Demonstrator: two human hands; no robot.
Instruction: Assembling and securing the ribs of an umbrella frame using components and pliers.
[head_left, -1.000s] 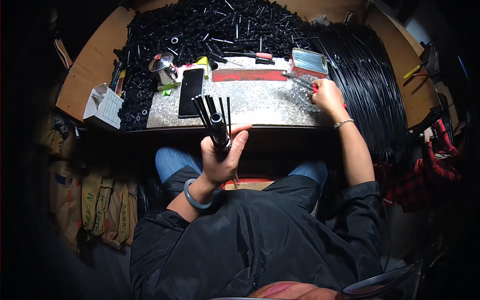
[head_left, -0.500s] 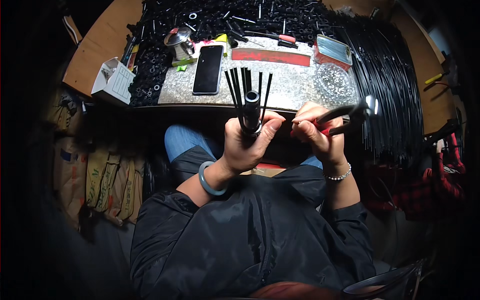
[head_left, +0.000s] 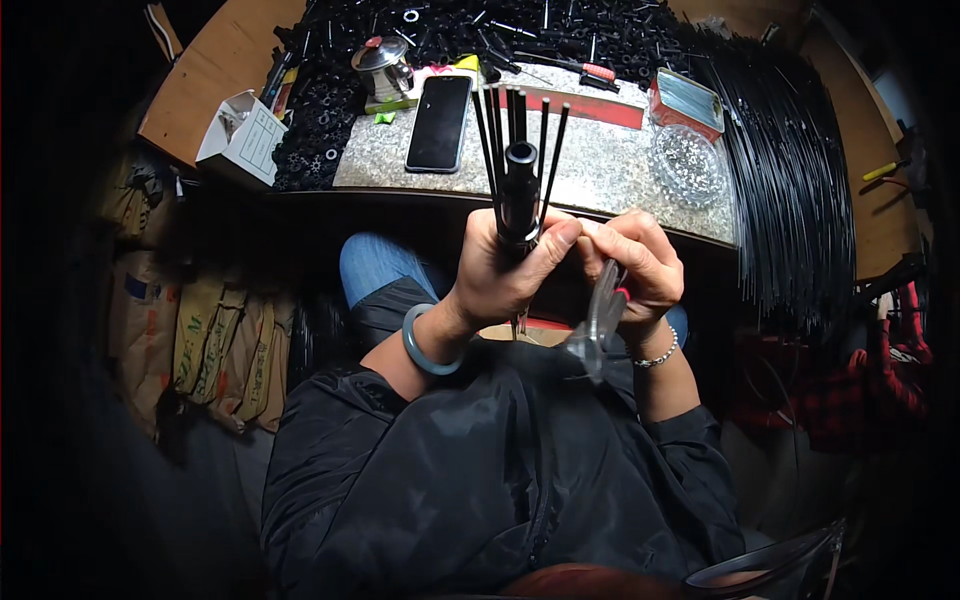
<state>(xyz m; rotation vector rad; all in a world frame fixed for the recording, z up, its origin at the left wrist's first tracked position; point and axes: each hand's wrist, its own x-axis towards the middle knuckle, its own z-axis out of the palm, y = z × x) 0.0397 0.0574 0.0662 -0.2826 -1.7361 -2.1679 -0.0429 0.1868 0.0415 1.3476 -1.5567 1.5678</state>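
Note:
My left hand (head_left: 503, 272) is wrapped around a black tube (head_left: 519, 195) that stands upright, its hollow round end uppermost. Several thin black rods (head_left: 556, 150) rise around the tube from the same grip, like the ribs of an umbrella frame. My right hand (head_left: 648, 262) is closed around pliers (head_left: 600, 320) with red on the handles; their head is smeared by motion and points down toward my lap. The fingertips of both hands meet beside the tube. Whatever small thing may be between them is too small to make out.
On the bench lie a phone (head_left: 438, 124), a metal pot (head_left: 383, 66), a red strip (head_left: 590, 108), a box (head_left: 686, 104) and a clear dish of small metal pieces (head_left: 688, 166). Black parts heap up behind. Long black rods (head_left: 790, 190) overhang the right edge. A white carton (head_left: 243, 138) stands left.
My right hand has come left until its fingertips meet my left hand's. The pliers have swung from pointing right to pointing down. The tube shows slightly higher and further right.

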